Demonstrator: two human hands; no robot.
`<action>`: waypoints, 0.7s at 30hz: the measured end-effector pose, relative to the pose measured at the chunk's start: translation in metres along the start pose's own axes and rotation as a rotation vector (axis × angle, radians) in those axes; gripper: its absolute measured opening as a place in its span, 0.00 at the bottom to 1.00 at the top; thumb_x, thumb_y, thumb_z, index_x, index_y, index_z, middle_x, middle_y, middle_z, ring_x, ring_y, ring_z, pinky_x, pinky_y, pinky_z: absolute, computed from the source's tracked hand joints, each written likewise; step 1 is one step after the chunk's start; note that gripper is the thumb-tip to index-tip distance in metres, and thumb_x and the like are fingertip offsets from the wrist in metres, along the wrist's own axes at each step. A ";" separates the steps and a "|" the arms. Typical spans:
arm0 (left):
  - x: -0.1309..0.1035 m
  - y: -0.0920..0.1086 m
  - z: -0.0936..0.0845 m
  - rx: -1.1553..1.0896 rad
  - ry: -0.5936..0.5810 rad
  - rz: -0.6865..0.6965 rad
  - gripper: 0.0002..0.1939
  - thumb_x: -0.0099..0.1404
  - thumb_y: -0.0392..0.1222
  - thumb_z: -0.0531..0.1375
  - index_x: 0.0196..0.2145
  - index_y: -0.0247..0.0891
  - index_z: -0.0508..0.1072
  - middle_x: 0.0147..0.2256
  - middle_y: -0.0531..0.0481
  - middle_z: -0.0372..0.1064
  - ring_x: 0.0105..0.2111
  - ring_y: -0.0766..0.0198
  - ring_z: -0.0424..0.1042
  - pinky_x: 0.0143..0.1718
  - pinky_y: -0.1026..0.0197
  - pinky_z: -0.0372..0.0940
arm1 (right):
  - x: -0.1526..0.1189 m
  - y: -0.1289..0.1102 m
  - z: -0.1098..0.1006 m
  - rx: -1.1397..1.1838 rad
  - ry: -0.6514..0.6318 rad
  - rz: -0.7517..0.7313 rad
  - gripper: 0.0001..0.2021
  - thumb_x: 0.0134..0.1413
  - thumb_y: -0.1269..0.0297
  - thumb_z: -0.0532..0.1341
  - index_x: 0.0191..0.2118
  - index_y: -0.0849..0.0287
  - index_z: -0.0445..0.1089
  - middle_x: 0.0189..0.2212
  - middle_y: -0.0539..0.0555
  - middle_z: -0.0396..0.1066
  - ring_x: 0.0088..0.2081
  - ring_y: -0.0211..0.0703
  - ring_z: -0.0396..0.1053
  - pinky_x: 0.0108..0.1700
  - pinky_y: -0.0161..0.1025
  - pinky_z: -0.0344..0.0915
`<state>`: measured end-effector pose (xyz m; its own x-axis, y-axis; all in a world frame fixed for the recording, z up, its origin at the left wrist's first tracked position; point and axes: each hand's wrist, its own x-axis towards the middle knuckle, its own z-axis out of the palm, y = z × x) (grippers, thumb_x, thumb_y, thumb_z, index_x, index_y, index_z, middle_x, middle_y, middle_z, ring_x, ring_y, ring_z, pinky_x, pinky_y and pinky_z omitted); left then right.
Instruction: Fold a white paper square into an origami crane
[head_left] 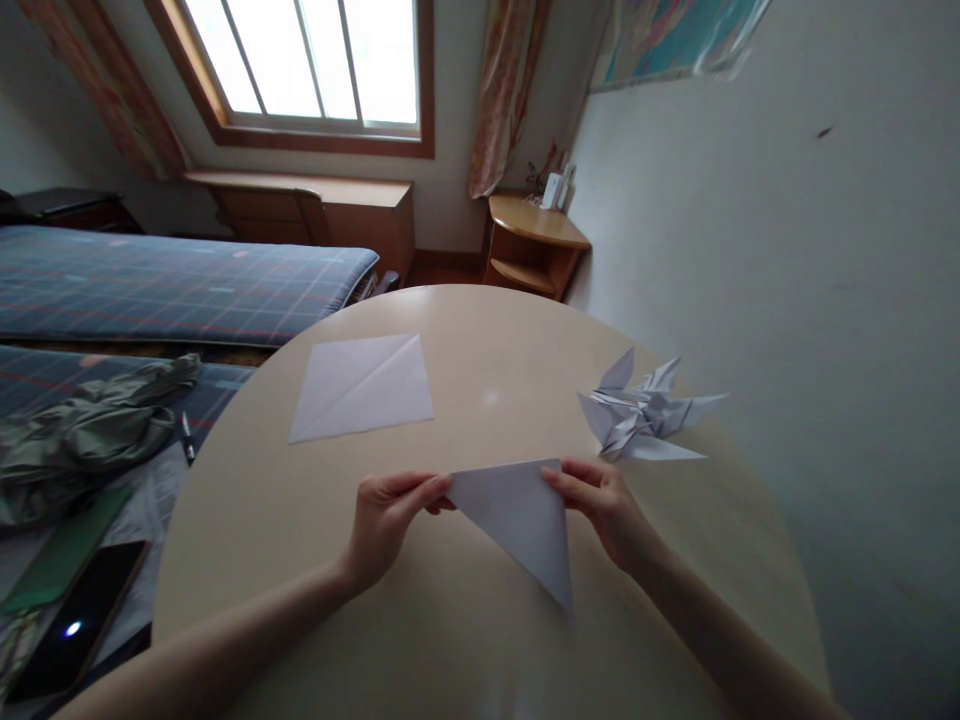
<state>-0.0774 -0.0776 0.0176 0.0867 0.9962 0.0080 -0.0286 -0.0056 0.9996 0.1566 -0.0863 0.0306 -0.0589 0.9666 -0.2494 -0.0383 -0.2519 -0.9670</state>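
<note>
A white sheet of paper folded into a triangle (517, 520) is held up over the near half of the table. My left hand (394, 515) pinches its left corner between thumb and fingers. At the upper right corner, my right hand (600, 500) grips the paper with the thumb in front. The third corner points down toward me. Beyond my left hand lies a creased white square of paper (364, 385), with a diagonal line across it. Past my right hand sits a pile of folded white paper cranes (645, 410), their pointed tips sticking outward.
The round cream table (487, 330) stands close to the wall on the right. To the left are a plaid bed (172, 290), a crumpled grey-green cloth (90, 430), a pen (187, 438), a green booklet (67, 550) and a dark phone (82, 615). A corner shelf (536, 222) stands behind.
</note>
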 end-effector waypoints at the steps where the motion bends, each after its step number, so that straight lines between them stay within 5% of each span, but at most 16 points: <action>1: 0.000 0.000 0.000 -0.003 0.001 -0.001 0.07 0.52 0.42 0.64 0.22 0.36 0.79 0.19 0.50 0.73 0.19 0.67 0.69 0.24 0.68 0.66 | 0.000 0.000 0.000 -0.010 0.025 -0.013 0.15 0.37 0.54 0.67 0.20 0.63 0.72 0.18 0.49 0.66 0.23 0.35 0.61 0.27 0.33 0.60; 9: -0.003 0.003 0.001 -0.035 -0.041 -0.016 0.07 0.52 0.42 0.64 0.23 0.36 0.79 0.19 0.49 0.74 0.20 0.67 0.70 0.24 0.68 0.67 | 0.002 0.001 -0.009 -0.237 0.109 -0.141 0.18 0.36 0.51 0.67 0.12 0.61 0.68 0.10 0.48 0.59 0.16 0.34 0.55 0.19 0.34 0.51; 21: -0.002 -0.001 0.001 -0.042 -0.060 -0.030 0.08 0.53 0.42 0.64 0.24 0.35 0.79 0.20 0.48 0.74 0.20 0.66 0.70 0.24 0.68 0.66 | 0.001 0.002 -0.006 -0.337 0.184 -0.242 0.18 0.36 0.49 0.65 0.15 0.61 0.71 0.11 0.48 0.58 0.16 0.34 0.54 0.18 0.33 0.51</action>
<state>-0.0763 -0.0798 0.0167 0.1472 0.9889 -0.0186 -0.0672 0.0288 0.9973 0.1622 -0.0853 0.0278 0.0916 0.9957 0.0104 0.2999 -0.0177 -0.9538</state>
